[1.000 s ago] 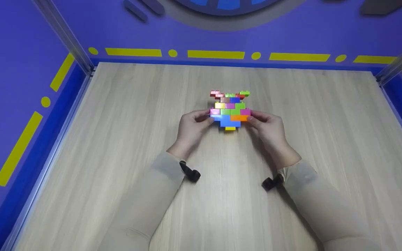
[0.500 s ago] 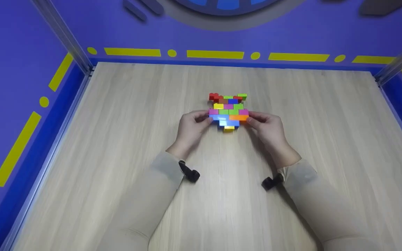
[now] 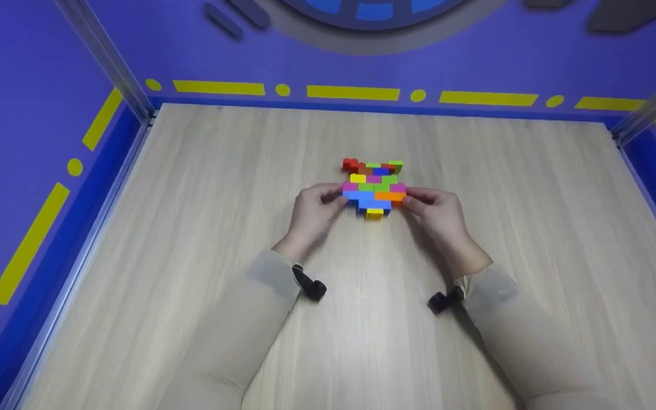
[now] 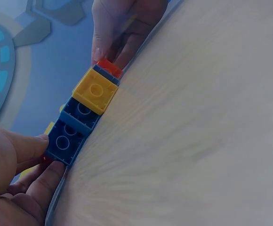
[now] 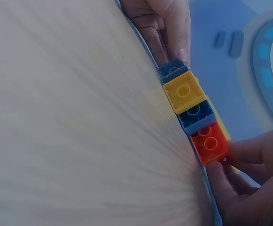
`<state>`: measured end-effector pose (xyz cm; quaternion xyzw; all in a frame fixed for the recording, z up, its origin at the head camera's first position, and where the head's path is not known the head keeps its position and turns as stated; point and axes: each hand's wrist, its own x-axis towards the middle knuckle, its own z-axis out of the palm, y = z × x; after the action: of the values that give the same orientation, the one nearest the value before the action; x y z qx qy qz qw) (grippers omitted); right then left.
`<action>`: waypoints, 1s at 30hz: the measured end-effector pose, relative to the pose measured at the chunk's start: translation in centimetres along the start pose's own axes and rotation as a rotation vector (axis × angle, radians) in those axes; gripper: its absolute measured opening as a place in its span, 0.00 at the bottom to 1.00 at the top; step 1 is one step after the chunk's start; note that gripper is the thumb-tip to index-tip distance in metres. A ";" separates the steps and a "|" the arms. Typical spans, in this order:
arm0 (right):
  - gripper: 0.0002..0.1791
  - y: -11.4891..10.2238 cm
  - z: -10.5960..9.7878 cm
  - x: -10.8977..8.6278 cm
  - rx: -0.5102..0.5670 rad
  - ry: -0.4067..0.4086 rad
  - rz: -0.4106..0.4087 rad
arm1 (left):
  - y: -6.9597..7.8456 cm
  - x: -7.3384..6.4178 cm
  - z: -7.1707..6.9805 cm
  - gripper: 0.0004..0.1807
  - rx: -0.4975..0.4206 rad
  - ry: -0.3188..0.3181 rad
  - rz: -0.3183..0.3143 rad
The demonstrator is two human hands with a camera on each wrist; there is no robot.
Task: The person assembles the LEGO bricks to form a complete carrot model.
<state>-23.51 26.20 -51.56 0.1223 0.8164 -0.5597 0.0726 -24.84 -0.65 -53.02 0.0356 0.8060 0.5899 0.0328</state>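
Observation:
A flat figure of joined toy building blocks point(image 3: 367, 195) lies between both hands in the head view. Its yellow block point(image 3: 374, 214) is at the near end, blue and orange blocks come behind it, and red and green blocks spread at the far end. The left hand point(image 3: 316, 213) pinches the figure's left side at the blue block point(image 4: 63, 142), thumb and fingers on opposite faces. On the other side the right hand point(image 3: 439, 213) pinches the orange block point(image 5: 211, 143). Both wrist views show the hollow undersides of the near blocks, close to the tabletop.
The wood-grain table point(image 3: 220, 171) spreads around the hands. A blue wall point(image 3: 134, 34) with yellow marks stands behind it, with metal posts point(image 3: 106, 62) at the corners. Black wrist devices point(image 3: 311, 285) sit at both cuffs.
The block figure has tipped slightly, its far end coming down and toward the person, so it looks shorter in the head view. Both hands keep their grip and stay nearly still.

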 end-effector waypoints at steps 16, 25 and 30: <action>0.23 1.3 -0.5 -0.1 0.006 -0.002 -0.001 | -0.6 -0.1 0.8 0.18 -0.045 -0.023 -0.041; 0.24 1.4 -0.7 0.1 -0.020 0.001 -0.010 | -0.8 0.1 0.9 0.19 -0.038 -0.033 -0.036; 0.25 0.9 -0.9 0.6 0.022 -0.004 -0.008 | -0.4 0.5 0.7 0.20 -0.066 -0.014 -0.062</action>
<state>-23.84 27.38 -52.18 0.1188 0.8105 -0.5692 0.0708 -25.28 -0.05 -53.67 0.0135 0.7865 0.6147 0.0579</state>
